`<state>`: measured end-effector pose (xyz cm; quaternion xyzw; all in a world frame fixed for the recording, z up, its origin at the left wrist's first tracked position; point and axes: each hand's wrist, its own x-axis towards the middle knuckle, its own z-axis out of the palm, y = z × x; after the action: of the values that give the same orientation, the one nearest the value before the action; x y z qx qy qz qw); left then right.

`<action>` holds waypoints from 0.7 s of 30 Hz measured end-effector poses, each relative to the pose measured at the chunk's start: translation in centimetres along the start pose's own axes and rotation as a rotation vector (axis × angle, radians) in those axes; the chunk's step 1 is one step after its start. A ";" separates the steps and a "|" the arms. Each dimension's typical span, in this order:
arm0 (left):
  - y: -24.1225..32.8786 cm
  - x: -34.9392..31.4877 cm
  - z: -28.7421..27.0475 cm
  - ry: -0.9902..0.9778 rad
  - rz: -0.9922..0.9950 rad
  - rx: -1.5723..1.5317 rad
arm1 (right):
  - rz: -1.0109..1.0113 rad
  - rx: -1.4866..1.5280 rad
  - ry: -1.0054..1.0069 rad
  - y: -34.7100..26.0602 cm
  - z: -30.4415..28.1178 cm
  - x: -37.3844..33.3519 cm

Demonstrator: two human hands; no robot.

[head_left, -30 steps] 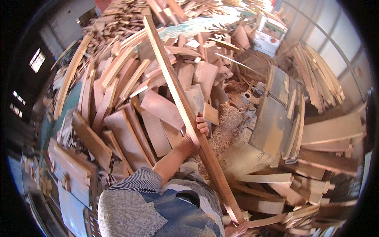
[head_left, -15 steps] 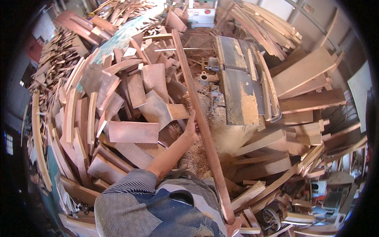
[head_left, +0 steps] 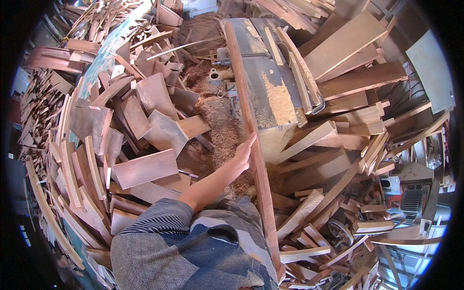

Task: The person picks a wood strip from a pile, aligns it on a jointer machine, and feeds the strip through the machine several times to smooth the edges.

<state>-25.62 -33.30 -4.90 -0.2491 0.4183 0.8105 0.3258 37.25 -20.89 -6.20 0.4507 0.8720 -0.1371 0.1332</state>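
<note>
A long, narrow reddish-brown wooden board runs from near my body up past the left side of a grey metal machine table. My left hand is closed on its left edge about midway, the index finger lying along it. At the board's near end, by the lower edge of the picture, a small part of my right hand shows, closed around that end; most of its fingers are hidden. The board's far end lies over the machine's left edge. Pale sawdust covers part of the machine table.
A large heap of wood offcuts fills the left side. More planks lean on the right, past thin strips lying along the machine. Shavings cover the floor between heap and machine. A wheel sits among scraps at lower right.
My view has turned to the right, so the heap and machine sit further left. The board's far end has swung rightward onto the machine's left edge, with both hands still on it.
</note>
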 end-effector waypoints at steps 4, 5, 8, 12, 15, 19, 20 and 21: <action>-0.9 1.9 1.6 0.015 -0.019 0.041 | 0.021 0.016 -0.016 0.1 0.4 0.3; -0.9 2.6 1.9 0.040 -0.041 0.060 | 0.021 0.022 -0.019 0.2 0.4 0.6; -1.3 4.3 2.8 0.080 -0.078 0.074 | 0.028 0.031 -0.027 0.2 0.5 1.5; -1.6 7.1 3.4 0.022 -0.073 -0.077 | 0.015 0.034 -0.031 0.3 0.0 3.8; -1.9 9.6 4.3 -0.006 -0.098 -0.119 | 0.009 0.042 -0.029 0.7 -0.8 5.3; -2.7 10.4 6.4 -0.030 -0.160 -0.085 | 0.012 0.045 -0.030 1.6 -1.3 6.4; -2.8 11.1 5.9 0.007 -0.122 -0.079 | -0.013 0.050 -0.035 1.5 -1.2 7.6; -3.5 12.0 5.6 0.036 -0.089 -0.069 | -0.028 0.057 -0.036 1.6 -1.1 8.6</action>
<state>-31.73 -23.17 -11.89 -0.2930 0.3843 0.8046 0.3450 33.62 -13.21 -8.44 0.4395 0.8714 -0.1719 0.1343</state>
